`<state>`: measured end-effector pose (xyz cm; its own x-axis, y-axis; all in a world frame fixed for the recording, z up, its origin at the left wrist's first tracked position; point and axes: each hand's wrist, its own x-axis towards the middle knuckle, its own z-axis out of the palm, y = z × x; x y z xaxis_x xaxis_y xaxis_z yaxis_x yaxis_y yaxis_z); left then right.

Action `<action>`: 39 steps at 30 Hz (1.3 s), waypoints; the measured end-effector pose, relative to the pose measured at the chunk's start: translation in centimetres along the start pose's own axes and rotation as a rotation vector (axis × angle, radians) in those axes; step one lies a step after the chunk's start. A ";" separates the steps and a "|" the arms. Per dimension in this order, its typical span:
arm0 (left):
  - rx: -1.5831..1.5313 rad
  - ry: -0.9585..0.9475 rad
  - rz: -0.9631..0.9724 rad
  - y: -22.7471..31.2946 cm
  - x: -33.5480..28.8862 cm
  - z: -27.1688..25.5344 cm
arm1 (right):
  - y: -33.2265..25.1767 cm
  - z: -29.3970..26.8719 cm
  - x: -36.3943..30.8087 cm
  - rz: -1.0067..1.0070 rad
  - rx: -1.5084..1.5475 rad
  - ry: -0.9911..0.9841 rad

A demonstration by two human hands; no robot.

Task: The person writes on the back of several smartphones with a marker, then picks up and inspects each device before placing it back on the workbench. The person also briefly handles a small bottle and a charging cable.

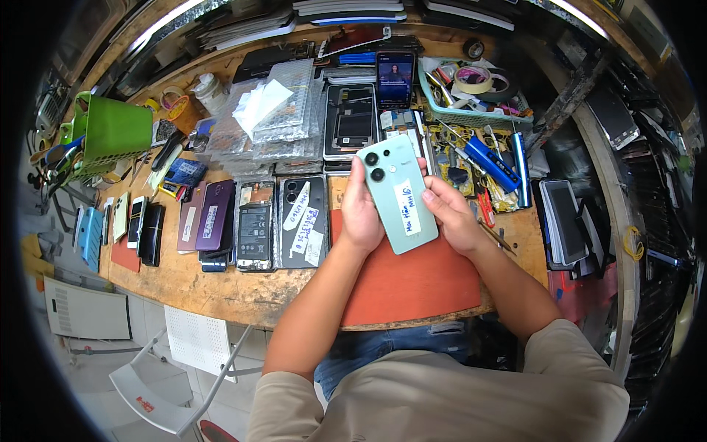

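A pale green smartphone (389, 210) is held between both my hands, its back with the camera lenses facing up and a white handwritten label stuck on it. My left hand (359, 214) grips its left edge, the fingers hidden behind it. On the other side, my right hand (451, 214) holds the lower right edge, with the thumb resting on the back by the label. Beneath the phone, a red-orange mat (412, 291) lies at the table's front edge.
Left of the mat stand a grey labelled phone (298, 254), an opened phone (255, 228) and a purple phone (216, 214). Bubble-wrapped packs (291, 96) are stacked behind. At right lie a blue electric screwdriver (492, 163), red pliers (486, 208) and a tape-filled basket (471, 114). A green basket (114, 132) sits far left.
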<state>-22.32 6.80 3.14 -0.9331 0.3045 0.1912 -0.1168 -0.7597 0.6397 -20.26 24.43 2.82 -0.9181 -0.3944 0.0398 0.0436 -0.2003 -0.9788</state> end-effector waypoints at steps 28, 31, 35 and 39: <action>-0.102 -0.110 0.069 0.7 -0.1 -0.9 | -0.4 -0.7 -0.1 -0.012 0.009 -0.123; -0.100 -0.161 0.070 0.9 0.0 -0.6 | -0.2 -0.7 0.0 -0.015 0.015 -0.108; 0.010 -0.130 0.050 1.1 -0.3 -0.2 | 0.2 -0.7 0.1 -0.039 0.009 -0.084; 0.002 -0.116 0.049 1.2 -0.4 0.1 | 0.3 -0.7 0.1 -0.032 0.075 -0.095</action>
<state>-22.08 5.77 3.90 -0.8921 0.3319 0.3067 -0.0716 -0.7739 0.6292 -20.67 24.98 2.38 -0.8780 -0.4695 0.0928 0.0478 -0.2790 -0.9591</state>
